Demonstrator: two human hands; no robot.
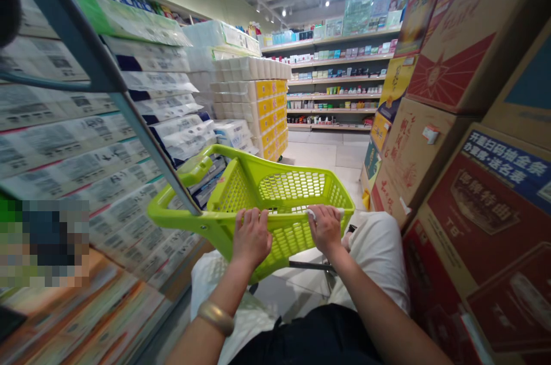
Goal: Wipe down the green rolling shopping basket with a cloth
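Observation:
A lime-green plastic shopping cart with perforated walls stands sideways across my knees. My left hand is closed over its near top rim, fingers bent over the edge. Farther right on the same rim, my right hand is closed around a white cloth or tissue and presses it to the plastic. Only small edges of the white piece show beside the fingers. A grey metal post rises from the handle end of the cart to a dark grey frame at the upper left. Some of the basket floor shows, with nothing seen lying on it.
Packs of paper goods are stacked high on the left. Cartons form a tall pile close on my right. A stack of white rolls and yellow packs stands beyond the cart. Shelves of cosmetics line the back across a tiled floor.

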